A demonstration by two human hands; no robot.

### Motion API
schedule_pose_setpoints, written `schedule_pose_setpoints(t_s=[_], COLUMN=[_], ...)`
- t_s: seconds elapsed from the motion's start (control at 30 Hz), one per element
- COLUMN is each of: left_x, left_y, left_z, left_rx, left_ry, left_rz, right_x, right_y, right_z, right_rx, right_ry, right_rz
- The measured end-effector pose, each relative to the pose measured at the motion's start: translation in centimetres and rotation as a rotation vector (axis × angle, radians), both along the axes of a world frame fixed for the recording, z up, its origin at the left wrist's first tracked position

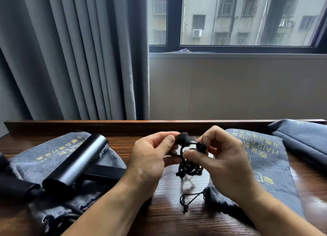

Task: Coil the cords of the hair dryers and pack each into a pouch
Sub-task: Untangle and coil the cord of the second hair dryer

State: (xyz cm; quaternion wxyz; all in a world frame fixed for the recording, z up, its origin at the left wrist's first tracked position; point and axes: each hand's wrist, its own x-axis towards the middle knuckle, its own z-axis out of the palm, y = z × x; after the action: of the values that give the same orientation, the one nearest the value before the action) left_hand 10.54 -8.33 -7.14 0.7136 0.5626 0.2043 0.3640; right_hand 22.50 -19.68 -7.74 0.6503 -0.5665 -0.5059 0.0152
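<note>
Slack was the danger we saw. We held the cord (189,163) bunched in loose loops just above the table (168,221), between both hands. The left hand (150,159) pinched the plug (184,138) between thumb and forefinger. The right hand (228,165) had its fingers (215,136) curled round the loops. The hair dryer (76,161) lay to the left on the grey pouch (40,158), with its handle running behind our left wrist, so we could not see where the cord joined it. If the right hand's grip eased, we judged the springy loops would fall open and the coil would be lost. A tug on the cord might also roll the round barrel off the soft fabric. The drawstring (192,200) of the second pouch (265,166) lay just under the hanging loops, and we thought 1 loop could snag on it.
</note>
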Motion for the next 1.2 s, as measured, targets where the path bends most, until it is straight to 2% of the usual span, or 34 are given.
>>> schedule_pose_setpoints(t_s=[0.1,0.17,0.37,0.47,0.53,0.6,0.63,0.73,0.83,0.93,1.07,1.13,1.2], left_x=[0.3,0.0,-0.7,-0.7,-0.7,-0.7,-0.8,-0.7,-0.5,-0.6,-0.8,-0.5,-0.2], left_y=[0.3,0.5,0.2,0.0,0.0,-0.2,-0.4,-0.7,-0.3,-0.2,-1.0,-1.6,-1.8], left_z=[0.0,0.1,0.5,0.8,0.8,0.4,0.2,-0.5,-1.0,-1.0,-1.0,-1.0,-1.4], left_rx=[-0.05,-0.084,-0.154,-0.172,-0.173,-0.043,0.111,0.658,1.023,1.147,1.203,1.174,1.089], left_ry=[-0.032,-0.091,-0.26,-0.322,-0.357,-0.341,-0.295,-0.135,-0.151,-0.11,-0.102,-0.078,-0.007], left_rz=[0.099,0.085,-0.24,-0.223,-0.198,-0.185,-0.139,0.09,0.208,0.259,0.255,0.308,0.352], right_x=[-0.4,0.1,2.3,1.9,1.7,1.2,0.9,0.3,0.2,-0.1,-0.1,0.1,0.2], right_y=[0.3,0.5,0.4,0.0,-0.3,-0.5,-0.6,-0.6,-0.6,-0.8,-0.8,-0.8,-0.7], right_z=[0.0,-0.3,-0.8,0.1,0.5,0.6,0.6,0.7,1.0,1.4,1.7,1.6,1.6], right_rx=[-0.059,-0.105,-0.191,-0.11,-0.129,-0.197,-0.231,-0.272,-0.321,-0.405,-0.441,-0.405,-0.364], right_ry=[-0.022,0.03,0.257,0.427,0.4,0.25,0.202,0.288,0.302,0.256,0.198,0.292,0.472], right_rz=[0.028,-0.016,-0.154,-0.001,0.098,0.139,0.161,0.212,0.167,0.195,0.175,0.234,0.31])
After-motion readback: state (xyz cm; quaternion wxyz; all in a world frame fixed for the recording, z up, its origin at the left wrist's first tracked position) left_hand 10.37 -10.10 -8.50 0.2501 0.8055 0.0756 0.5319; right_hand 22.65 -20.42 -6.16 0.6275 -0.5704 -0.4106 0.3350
